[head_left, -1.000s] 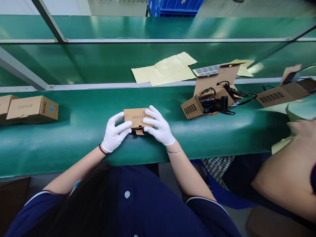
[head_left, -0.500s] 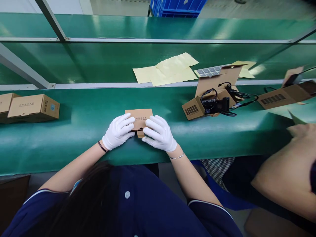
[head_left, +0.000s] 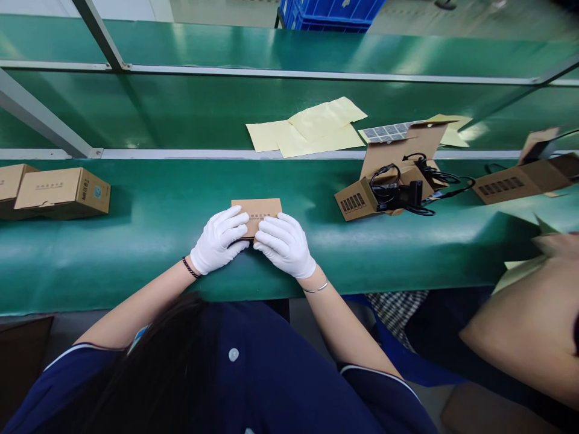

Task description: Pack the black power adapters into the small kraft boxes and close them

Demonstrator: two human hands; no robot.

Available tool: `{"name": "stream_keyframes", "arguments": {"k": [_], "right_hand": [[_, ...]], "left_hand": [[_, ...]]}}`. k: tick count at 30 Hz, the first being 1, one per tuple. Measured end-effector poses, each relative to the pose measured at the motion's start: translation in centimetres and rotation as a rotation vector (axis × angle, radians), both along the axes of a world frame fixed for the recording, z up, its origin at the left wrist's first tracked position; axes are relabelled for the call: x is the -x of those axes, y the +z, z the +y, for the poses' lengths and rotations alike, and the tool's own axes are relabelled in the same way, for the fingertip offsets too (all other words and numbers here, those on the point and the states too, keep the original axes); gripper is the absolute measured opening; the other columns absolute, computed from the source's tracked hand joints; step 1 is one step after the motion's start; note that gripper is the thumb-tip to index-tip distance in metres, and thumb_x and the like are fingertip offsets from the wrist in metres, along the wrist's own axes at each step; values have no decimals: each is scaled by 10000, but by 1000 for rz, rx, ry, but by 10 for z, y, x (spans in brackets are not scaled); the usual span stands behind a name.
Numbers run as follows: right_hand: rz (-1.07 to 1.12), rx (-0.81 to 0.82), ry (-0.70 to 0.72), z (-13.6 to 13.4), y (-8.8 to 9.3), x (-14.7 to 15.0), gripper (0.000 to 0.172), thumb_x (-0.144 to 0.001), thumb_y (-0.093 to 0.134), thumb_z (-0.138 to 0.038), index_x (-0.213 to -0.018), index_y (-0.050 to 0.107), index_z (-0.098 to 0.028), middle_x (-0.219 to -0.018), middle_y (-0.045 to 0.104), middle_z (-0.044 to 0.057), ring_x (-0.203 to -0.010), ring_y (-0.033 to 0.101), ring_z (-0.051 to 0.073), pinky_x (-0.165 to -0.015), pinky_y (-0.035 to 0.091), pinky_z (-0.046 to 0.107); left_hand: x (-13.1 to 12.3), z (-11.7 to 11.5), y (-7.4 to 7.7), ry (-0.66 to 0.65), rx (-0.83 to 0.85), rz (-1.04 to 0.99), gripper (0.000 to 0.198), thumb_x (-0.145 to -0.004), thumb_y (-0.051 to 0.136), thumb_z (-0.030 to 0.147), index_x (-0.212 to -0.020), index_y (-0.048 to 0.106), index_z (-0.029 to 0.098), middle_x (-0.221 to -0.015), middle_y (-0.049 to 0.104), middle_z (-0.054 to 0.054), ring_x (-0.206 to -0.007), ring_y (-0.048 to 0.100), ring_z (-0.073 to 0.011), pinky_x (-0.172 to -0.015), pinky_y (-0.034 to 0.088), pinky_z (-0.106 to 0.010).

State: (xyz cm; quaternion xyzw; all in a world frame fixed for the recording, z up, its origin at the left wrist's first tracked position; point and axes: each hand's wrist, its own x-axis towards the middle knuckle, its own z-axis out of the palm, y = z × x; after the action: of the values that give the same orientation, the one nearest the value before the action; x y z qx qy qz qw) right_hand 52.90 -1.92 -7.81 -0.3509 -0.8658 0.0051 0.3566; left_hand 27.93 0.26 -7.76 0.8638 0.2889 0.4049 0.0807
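A small brown cardboard box (head_left: 257,207) with printed lettering on its lid lies on the green workbench in front of me. My left hand (head_left: 220,239), in a white glove, grips its left side, fingers over the lid and thumb low at the front. Gloved in white too, my right hand (head_left: 286,244) covers the right part of the lid and the front edge, where its fingers hide the tuck flap. Both hands touch the box, and its lid looks down flat.
Closed cardboard boxes (head_left: 49,193) stand at the left. An open box (head_left: 357,205) with black cables (head_left: 407,193) spilling out is at the right, another open box (head_left: 506,181) beyond it. Yellow sheets (head_left: 312,129) lie behind. A co-worker's arm (head_left: 529,325) reaches in at the right.
My right hand has shifted left across the front of the box, and the flap that stuck out there is now out of sight. My left hand keeps its grip.
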Motion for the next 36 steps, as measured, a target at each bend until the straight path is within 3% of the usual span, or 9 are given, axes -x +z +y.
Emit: {"name": "stream_keyframes", "arguments": {"k": [5, 11, 16, 20, 23, 27, 30, 33, 36], "right_hand": [[27, 88, -28, -1, -9, -1, 155, -996, 651, -400, -1113, 738, -348, -1179, 784, 21, -1201, 704, 238, -1201, 425, 533], [144, -141, -44, -2, -4, 11, 161, -961, 725, -300, -1119, 731, -329, -1169, 798, 17, -1146, 730, 208, -1141, 487, 464], [115, -27, -135, 1, 1, 17, 109, -995, 671, -348, -1068, 745, -315, -1121, 803, 32, -1113, 731, 222, -1103, 509, 492], [31, -16, -74, 6, 4, 12, 120, -1001, 652, -389, -1003, 748, -317, -1065, 804, 22, -1065, 732, 217, -1036, 540, 479], [65, -67, -48, 6, 2, 11, 79, -986, 679, -367, -1016, 740, -328, -1079, 801, 10, -1080, 726, 205, -1070, 523, 462], [171, -66, -190, 3, -7, 19, 185, -978, 675, -333, -1157, 710, -360, -1118, 788, 18, -1075, 733, 222, -1126, 505, 488], [353, 24, -368, 1, -12, 27, 513, -906, 755, -455, -1375, 611, -303, -1295, 725, 107, -1232, 676, 300, -1151, 494, 535], [566, 323, -557, -8, -12, 40, 852, -832, 778, -617, -1515, 489, -197, -1481, 594, 209, -1379, 570, 379, -1183, 450, 593], [713, 625, -569, -16, -17, 54, 797, -976, 549, -655, -1595, 381, -183, -1533, 557, 212, -1390, 579, 346, -1196, 433, 593]], "left_hand": [[-1, 1, -1, -39, 13, -33, 436, -910, 745, 231, -1294, 556, 314, -1335, 711, -73, -1444, 551, -298, -1127, 526, -589], [-2, 2, 6, -55, -29, -63, 448, -938, 720, 222, -1333, 510, 256, -1340, 698, -132, -1458, 536, -296, -1139, 538, -584], [6, 12, 5, -122, 0, -19, 480, -934, 714, 213, -1357, 494, 272, -1395, 665, -132, -1462, 531, -301, -1160, 510, -628], [7, 14, 3, -120, 39, -27, 464, -919, 703, 165, -1327, 520, 283, -1396, 673, -118, -1456, 539, -300, -1165, 496, -633], [4, 12, 4, -117, 8, -72, 483, -911, 716, 150, -1330, 513, 279, -1376, 684, -120, -1435, 561, -292, -1147, 515, -619], [0, 13, 5, -118, -14, -77, 387, -933, 696, 170, -1274, 535, 257, -1343, 691, -121, -1406, 585, -294, -1122, 546, -621], [-1, 13, 13, -83, -2, -31, 224, -967, 641, 208, -1179, 574, 231, -1303, 695, -112, -1349, 620, -284, -1116, 564, -598], [-5, 0, 34, 13, 4, 95, 82, -1002, 574, 273, -1038, 621, 218, -1257, 697, -109, -1285, 643, -279, -1147, 541, -556], [-19, -19, 54, 177, -22, 289, 210, -1021, 526, 374, -981, 666, 224, -1141, 715, -112, -1237, 630, -313, -1198, 441, -611]]}}
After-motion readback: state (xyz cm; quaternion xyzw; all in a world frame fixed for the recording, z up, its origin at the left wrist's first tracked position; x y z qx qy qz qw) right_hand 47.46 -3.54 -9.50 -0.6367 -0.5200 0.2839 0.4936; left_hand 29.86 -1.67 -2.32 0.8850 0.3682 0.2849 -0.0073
